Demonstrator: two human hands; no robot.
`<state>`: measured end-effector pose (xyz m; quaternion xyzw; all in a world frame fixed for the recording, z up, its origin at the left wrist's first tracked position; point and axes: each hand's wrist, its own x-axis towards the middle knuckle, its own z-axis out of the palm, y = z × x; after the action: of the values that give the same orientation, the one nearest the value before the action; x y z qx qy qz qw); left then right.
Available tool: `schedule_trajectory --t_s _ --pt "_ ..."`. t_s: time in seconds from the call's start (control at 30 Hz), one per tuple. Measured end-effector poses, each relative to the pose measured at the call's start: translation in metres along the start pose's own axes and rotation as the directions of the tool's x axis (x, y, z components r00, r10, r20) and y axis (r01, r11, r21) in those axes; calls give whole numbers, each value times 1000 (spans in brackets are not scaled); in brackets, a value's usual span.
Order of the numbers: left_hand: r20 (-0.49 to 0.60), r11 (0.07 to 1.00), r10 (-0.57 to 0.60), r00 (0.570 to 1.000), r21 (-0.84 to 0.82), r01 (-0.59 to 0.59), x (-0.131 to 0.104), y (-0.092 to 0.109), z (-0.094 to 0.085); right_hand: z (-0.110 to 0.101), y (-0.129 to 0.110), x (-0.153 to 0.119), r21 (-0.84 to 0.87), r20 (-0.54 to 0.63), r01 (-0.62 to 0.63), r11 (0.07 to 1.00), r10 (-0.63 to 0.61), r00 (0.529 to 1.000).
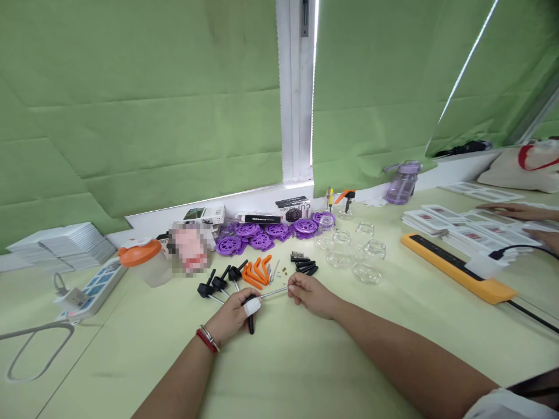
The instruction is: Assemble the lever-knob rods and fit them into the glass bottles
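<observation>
My left hand (240, 311) is closed round the black head (251, 325) of a part with a thin metal rod (275, 293). A white wrap covers one of its fingers. At the rod's far end, the fingertips of my right hand (309, 295) are pinched together on the tip; any small piece between them is hidden. Several similar black-headed rods (219, 283) lie just beyond my left hand. Behind the held rod are bent orange handles (257, 272), small metal pins (271, 273), and black pieces (305, 266) with a spring (299, 255).
Purple openwork discs (248, 237) line the back, beside clear glass jars (367, 265). An orange-lidded cup (142, 256) and a white power strip (98, 291) stand left. Right are a yellow power strip (456, 267), stacked white cards (471, 233) and another person's hands (502, 210).
</observation>
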<state>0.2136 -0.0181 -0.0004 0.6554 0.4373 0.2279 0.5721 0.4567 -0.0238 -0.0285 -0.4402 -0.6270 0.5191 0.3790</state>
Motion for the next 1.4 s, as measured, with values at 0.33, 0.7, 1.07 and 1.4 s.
schedule_trajectory --t_s 0.33,0.7,1.07,1.4 --pt "-7 1000 -3 1000 3 3 -1 2 1 -1 -9 -3 -101 -3 -28 995 27 1000" --pt "-3 1000 1 1000 -2 -1 -1 1 0 -1 -5 -2 -120 -4 -39 992 39 999" --pt "-6 1000 3 1000 -6 -3 1 -2 0 1 1 0 59 17 5 998 -6 1000" --pt "-1 1000 9 1000 3 -9 1 -3 -1 1 4 1 41 29 14 999 -15 999"
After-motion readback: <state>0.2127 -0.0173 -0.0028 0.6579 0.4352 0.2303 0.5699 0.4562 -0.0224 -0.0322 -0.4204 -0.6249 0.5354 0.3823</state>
